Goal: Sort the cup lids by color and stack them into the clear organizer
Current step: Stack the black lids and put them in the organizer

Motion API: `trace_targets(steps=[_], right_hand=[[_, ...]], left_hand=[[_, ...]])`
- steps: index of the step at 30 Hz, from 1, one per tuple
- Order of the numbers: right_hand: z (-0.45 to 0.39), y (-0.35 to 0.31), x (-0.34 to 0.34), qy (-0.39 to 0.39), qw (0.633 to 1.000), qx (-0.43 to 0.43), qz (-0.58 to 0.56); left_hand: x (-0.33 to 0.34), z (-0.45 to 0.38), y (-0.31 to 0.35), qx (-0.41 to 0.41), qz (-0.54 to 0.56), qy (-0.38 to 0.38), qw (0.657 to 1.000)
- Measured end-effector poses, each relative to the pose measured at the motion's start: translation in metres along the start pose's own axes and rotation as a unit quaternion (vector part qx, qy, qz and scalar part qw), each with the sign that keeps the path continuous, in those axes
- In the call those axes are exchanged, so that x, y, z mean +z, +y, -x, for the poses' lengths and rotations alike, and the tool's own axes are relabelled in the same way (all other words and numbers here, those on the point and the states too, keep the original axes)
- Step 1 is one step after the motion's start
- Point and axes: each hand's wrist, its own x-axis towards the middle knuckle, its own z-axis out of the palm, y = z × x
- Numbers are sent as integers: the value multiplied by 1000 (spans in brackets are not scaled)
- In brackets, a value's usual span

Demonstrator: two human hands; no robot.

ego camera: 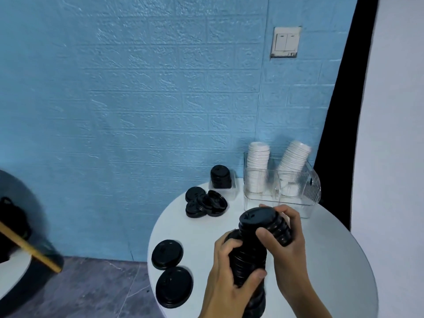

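Note:
Both my hands hold a tall stack of black cup lids (254, 244) above the round white table (332, 260). My left hand (231, 269) grips the stack's lower part; my right hand (286, 239) grips its top few lids. The clear organizer (305, 196) stands at the table's back right with two stacks of white lids (259, 157) in it, the right one leaning. A short stack of black lids (220, 176) sits in a small clear tray left of the organizer. Loose black lids (205, 201) lie in a pile in front of that tray, and two more black lids (171, 271) lie at the table's left edge.
A blue brick-patterned wall (137, 99) rises right behind the table. A black curtain (339, 111) hangs at the right. Another round table edge with a wooden bar (29, 249) and a dark object is at far left. The floor (91, 290) is grey.

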Motion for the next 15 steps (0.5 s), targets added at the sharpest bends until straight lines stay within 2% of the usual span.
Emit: trace_targets(steps=[6,11,15], right_hand=[[11,6,-9,4,999,-15,39],[13,11,-5,-1,999,-37,29],[14,18,5,-69,995,-44,54]], left_hand=[[2,2,-4,-18,26,0,999],[2,4,-4,-35,45,-5,998],[0,3,-1,-44,50,-2,998]])
